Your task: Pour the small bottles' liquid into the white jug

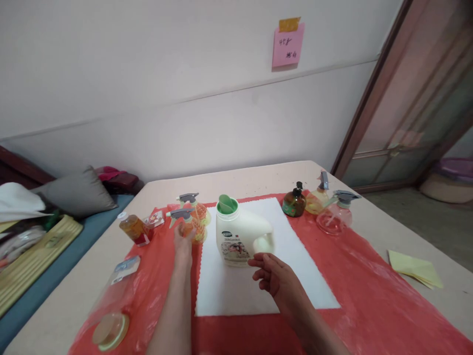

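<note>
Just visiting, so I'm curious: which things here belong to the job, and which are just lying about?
Seemingly in use: spray bottle at the left hand; white jug near the right hand; white mat.
Probably lying about: pillow; pink note; yellow papers.

Pale tabletop (236,183) across lower half of frame; red plastic sheet (360,278) spread lower centre, yellow papers (416,267) lower right.

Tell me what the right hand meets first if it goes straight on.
The right hand would likely meet the white jug first, near its base; depth is hard to judge here.
</note>
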